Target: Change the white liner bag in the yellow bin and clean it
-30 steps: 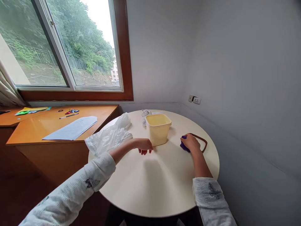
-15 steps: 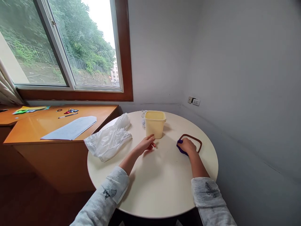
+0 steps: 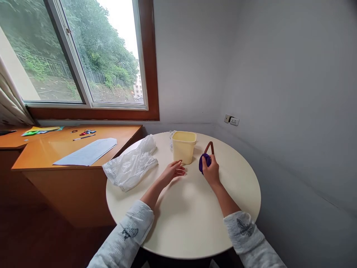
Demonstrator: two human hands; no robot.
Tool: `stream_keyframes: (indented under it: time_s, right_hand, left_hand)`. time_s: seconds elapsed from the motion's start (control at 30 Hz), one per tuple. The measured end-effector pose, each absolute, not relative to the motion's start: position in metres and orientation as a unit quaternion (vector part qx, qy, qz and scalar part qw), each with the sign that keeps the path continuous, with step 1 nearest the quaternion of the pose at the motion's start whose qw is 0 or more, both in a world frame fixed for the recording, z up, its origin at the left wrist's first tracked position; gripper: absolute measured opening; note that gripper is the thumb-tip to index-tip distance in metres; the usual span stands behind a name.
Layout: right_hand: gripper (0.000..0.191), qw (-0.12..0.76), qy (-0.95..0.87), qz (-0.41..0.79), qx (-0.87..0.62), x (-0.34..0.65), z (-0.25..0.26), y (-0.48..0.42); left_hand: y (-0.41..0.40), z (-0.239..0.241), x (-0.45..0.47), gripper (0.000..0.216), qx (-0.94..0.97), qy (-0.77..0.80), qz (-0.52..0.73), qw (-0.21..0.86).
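Lifted off the table, a pair of earmuffs with purple pads [image 3: 204, 163] and a brown band [image 3: 209, 146] is in my right hand [image 3: 212, 172], whose fingers are closed round the pads. The band points up and away from me. My left hand [image 3: 172, 173] hovers low over the tabletop with fingers apart and holds nothing. Just beyond its fingertips stands a pale yellow plastic bin [image 3: 184, 149], upright and open at the top. I cannot see its bottom inside.
A crumpled clear plastic bag [image 3: 132, 163] lies at the left of the round white table [image 3: 184, 227]. Something pale [image 3: 171, 143] sits partly hidden behind the bin. On the wooden desk [image 3: 122, 136] are paper sheets [image 3: 87, 152], a pen [image 3: 84, 137] and small items.
My right hand has raised the earmuffs from the table and moved them left, nearer the bin, turning the band upright. My left hand has barely moved.
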State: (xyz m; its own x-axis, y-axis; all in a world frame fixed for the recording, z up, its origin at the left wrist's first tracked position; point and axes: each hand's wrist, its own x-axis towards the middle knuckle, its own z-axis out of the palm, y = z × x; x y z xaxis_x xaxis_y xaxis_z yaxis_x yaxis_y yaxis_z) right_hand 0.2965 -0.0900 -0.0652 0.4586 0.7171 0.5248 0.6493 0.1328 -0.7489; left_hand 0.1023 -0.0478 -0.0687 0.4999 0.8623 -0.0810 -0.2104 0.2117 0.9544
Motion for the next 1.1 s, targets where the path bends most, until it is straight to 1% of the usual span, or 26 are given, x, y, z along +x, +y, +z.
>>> stream_keyframes:
  time_s: [0.07, 0.17, 0.3, 0.4, 0.57, 0.73, 0.87, 1.1]
  right_hand:
    - [0.024, 0.594, -0.529, 0.014, -0.606, 0.284, -0.065, -0.096]
    - [0.020, 0.600, -0.578, -0.003, -0.553, 0.266, -0.068, -0.104]
    - [0.014, 0.523, -0.700, -0.011, -0.486, 0.246, -0.072, -0.111]
    - [0.013, 0.463, -0.770, -0.018, -0.438, 0.233, -0.076, -0.115]
    - [0.011, 0.434, -0.820, -0.036, -0.372, 0.215, -0.080, -0.123]
    - [0.009, 0.431, -0.824, -0.016, -0.367, 0.210, -0.081, -0.127]
    - [0.012, 0.415, -0.830, -0.007, -0.372, 0.210, -0.079, -0.128]
    - [0.016, 0.386, -0.835, 0.018, -0.391, 0.210, -0.077, -0.128]
  left_hand:
    - [-0.048, -0.068, 0.101, 0.056, 0.493, 0.291, 0.382, 0.725]
    - [-0.049, -0.064, 0.100, 0.059, 0.474, 0.247, 0.367, 0.761]
    - [-0.051, -0.058, 0.095, 0.065, 0.455, 0.166, 0.348, 0.803]
    - [-0.053, -0.055, 0.090, 0.075, 0.438, 0.111, 0.362, 0.815]
    - [-0.054, -0.052, 0.082, 0.091, 0.419, 0.059, 0.382, 0.822]
    - [-0.055, -0.051, 0.079, 0.097, 0.436, 0.031, 0.376, 0.817]
    - [-0.055, -0.052, 0.077, 0.101, 0.439, 0.029, 0.383, 0.812]
    - [-0.050, -0.057, 0.074, 0.088, 0.434, 0.059, 0.371, 0.819]
